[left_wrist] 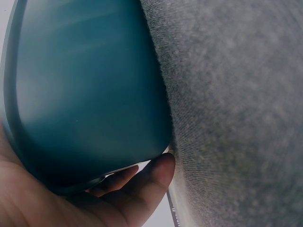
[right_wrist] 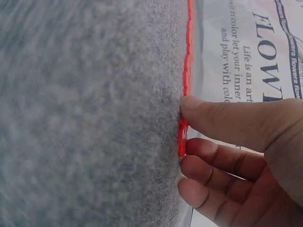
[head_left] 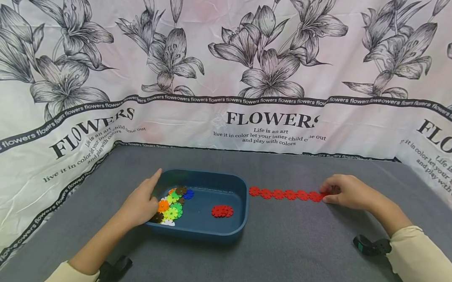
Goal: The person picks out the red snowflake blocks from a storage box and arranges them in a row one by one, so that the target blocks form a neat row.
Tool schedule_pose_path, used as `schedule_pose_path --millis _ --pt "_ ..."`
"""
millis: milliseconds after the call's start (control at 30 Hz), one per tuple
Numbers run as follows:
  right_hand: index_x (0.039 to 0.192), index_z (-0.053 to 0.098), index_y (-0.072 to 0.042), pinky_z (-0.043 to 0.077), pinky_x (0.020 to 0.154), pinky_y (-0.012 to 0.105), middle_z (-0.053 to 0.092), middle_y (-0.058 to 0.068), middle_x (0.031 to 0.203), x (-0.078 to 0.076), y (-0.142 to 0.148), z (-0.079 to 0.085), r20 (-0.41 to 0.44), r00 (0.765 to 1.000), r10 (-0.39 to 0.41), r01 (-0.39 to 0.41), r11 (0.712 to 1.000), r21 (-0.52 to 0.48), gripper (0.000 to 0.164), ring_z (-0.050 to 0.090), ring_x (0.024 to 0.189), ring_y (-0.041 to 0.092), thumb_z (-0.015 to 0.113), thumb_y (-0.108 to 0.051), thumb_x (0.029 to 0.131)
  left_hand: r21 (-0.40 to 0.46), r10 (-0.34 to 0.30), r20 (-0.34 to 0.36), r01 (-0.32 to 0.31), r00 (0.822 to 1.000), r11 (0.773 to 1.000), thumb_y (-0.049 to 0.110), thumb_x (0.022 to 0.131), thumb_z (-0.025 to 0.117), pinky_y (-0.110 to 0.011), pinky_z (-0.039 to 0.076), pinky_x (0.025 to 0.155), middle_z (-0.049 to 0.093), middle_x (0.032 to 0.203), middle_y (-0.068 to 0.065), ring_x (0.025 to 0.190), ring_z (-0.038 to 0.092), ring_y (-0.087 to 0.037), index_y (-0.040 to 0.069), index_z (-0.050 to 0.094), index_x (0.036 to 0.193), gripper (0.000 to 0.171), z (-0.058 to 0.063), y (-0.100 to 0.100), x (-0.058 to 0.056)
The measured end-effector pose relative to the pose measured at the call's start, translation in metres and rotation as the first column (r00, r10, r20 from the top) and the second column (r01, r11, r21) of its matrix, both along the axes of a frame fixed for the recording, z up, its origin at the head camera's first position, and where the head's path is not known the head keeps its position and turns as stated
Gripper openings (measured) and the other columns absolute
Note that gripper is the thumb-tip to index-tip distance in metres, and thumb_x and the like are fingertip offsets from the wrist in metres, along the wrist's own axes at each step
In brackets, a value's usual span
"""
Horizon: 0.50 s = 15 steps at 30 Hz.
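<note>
At its left end, a dark blue plastic bin (head_left: pixel 199 231) is gripped by my left hand (head_left: pixel 139 203); in the left wrist view, fingertips (left_wrist: pixel 163 168) curl around its end, low beside the cloth. Multicoloured notched plastic discs (head_left: pixel 171 212) are heaped at the bin's left side, and overlapping red discs (head_left: pixel 222 211) lie at its right. A row of linked red discs (head_left: pixel 290 194) extends over the cloth from the bin's right wall. My right hand (head_left: pixel 347 191) pinches the row's right end; the right wrist view shows thumb and fingers at the flat red edge (right_wrist: pixel 183 135).
Grey cloth (head_left: pixel 291 247) covers the table. Behind and at both sides hangs a white curtain (head_left: pixel 195 121) with printed flowers and lettering. Black wrist straps (head_left: pixel 372 246) sit near both cream sleeves (head_left: pixel 424 254).
</note>
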State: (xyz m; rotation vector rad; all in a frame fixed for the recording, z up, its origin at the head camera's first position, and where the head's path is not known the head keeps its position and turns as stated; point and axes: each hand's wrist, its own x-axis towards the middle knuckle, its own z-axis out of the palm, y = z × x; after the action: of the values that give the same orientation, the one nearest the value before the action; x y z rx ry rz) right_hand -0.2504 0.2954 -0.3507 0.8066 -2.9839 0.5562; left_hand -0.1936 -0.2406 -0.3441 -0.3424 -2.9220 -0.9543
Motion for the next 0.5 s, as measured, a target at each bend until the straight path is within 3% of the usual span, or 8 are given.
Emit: schedule_pose_path --millis 300,500 --pt "0.098 0.075 -0.008 0.047 0.064 0.033 0.063 -0.005 0.091 0.005 -0.012 0.011 -0.046 0.999 0.015 -0.015 1.000 -0.007 0.018 0.056 0.078 0.012 0.080 -0.018 0.083 -0.001 0.001 -0.001 -0.001 1.000 1.000 -0.007 0.085 0.044 -0.049 0.040 0.078 0.030 0.151 -0.037 0.106 0.047 -0.040 -0.004 0.017 0.158 0.078 0.001 0.000 0.001" --pt "0.100 0.075 -0.009 0.052 0.072 0.041 0.066 -0.002 0.096 0.009 -0.046 0.023 -0.095 0.988 0.121 -0.124 0.992 -0.021 0.015 0.062 0.088 0.023 0.078 -0.014 0.086 0.001 -0.001 0.001 0.001 1.000 1.000 -0.006 0.085 0.043 -0.050 0.040 0.079 0.029 0.152 -0.036 0.108 0.047 -0.041 -0.003 0.017 0.158 0.078 0.001 0.001 0.001"
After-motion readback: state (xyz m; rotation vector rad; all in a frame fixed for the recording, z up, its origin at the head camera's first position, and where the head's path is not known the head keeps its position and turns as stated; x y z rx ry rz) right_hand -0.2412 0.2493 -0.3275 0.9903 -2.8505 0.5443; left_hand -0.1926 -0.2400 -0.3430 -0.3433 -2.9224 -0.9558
